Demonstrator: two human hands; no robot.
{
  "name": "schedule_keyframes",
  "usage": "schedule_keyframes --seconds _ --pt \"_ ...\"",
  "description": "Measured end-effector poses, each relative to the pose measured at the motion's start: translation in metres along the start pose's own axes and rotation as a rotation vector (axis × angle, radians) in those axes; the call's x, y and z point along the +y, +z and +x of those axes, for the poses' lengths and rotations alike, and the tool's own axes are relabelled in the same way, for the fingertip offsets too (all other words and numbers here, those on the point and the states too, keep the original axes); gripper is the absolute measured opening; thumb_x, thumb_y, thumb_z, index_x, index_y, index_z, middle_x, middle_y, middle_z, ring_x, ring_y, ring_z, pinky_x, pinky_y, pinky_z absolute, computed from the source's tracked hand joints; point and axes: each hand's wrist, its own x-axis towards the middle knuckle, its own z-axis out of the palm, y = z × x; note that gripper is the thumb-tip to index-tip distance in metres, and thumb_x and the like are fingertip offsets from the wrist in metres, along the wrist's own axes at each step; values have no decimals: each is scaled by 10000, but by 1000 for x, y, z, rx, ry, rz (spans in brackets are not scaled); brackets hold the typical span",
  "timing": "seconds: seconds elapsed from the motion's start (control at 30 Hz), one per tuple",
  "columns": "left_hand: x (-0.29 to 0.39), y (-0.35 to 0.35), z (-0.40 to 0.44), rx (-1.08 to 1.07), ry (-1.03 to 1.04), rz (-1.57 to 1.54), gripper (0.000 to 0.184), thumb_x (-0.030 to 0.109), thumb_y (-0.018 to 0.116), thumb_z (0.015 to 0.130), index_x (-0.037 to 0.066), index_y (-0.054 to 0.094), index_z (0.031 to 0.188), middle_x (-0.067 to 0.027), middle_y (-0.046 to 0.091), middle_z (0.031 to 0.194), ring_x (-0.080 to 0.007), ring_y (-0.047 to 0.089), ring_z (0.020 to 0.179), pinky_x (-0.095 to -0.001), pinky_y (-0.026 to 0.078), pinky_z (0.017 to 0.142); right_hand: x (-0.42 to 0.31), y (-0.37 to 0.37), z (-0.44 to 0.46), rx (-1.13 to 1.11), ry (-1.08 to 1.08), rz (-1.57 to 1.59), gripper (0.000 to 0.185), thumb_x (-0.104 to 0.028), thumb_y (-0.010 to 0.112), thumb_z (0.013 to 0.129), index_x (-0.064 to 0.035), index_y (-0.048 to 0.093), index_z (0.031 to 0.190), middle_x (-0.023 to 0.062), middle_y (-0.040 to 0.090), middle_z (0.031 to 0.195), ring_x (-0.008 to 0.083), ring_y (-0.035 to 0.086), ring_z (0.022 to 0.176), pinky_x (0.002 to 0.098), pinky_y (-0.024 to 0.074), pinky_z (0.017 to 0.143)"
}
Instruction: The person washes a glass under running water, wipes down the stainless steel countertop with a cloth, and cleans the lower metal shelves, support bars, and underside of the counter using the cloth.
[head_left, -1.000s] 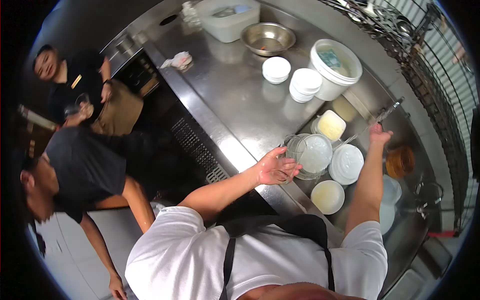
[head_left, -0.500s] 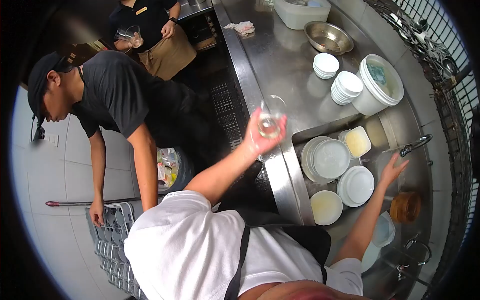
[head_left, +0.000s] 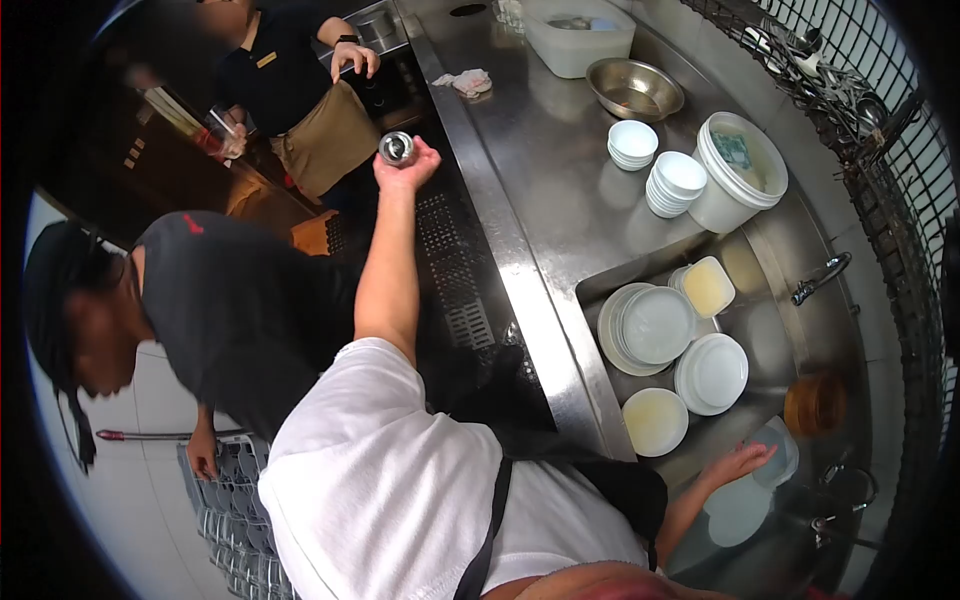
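My left hand [head_left: 408,172] is stretched out past the counter's edge, its fingers wrapped round a clear drinking glass [head_left: 397,149]. The glass is seen end-on, near a standing co-worker. Over the right side of the sink area, my right hand [head_left: 738,465] has its fingers extended and holds nothing visible. Close beside it is a translucent container [head_left: 778,452], with a pale round dish [head_left: 740,512] just below. To its left, the sink holds stacked white plates [head_left: 657,325], more white dishes [head_left: 712,373], a bowl [head_left: 655,421] and a yellowish square dish [head_left: 708,288].
A co-worker [head_left: 310,120] stands beyond the glass; another [head_left: 240,310] bends at left beside a glass rack [head_left: 235,500]. The steel counter [head_left: 540,180] bears bowl stacks [head_left: 675,185], a white bucket [head_left: 735,190], a metal bowl [head_left: 635,90] and a plastic tub [head_left: 578,40]. A faucet [head_left: 822,278] overhangs the sink.
My left hand has carried the glass from the counter's edge up and left toward the standing co-worker. My right hand has moved down from the faucet. The bending co-worker has shifted lower and left.
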Motion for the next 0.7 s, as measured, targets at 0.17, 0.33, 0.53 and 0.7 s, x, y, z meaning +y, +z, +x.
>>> schedule_keyframes --seconds 0.17,0.33,0.53,0.7 --pt "44 23 33 -102 -26 106 579 582 372 900 63 617 982 -94 624 887 -237 597 830 -382 398 729 -5 -2 -2 66 -36 19 552 -415 306 1064 -63 312 1490 211 476 1356 302 512 1198 435 451 981" --pt "44 59 24 83 110 131 417 485 421 898 126 625 960 -28 634 927 -197 598 885 -424 379 850 -25 18 -12 24 17 87 546 -433 306 1063 -88 320 1486 208 432 1402 310 499 1220 451 420 993" --pt "64 76 36 142 161 99 310 458 482 869 219 604 1024 13 618 917 -155 544 980 -488 245 992 -28 22 -16 11 3 95 562 -457 325 1055 -101 317 1489 205 419 1418 314 493 1229 455 406 1001" --pt "91 80 43 18 165 18 482 546 564 722 169 583 1022 -6 582 952 -181 506 994 -473 284 963 -30 17 -18 37 24 113 572 -470 340 1050 -96 325 1482 208 412 1424 311 489 1232 453 407 1004"
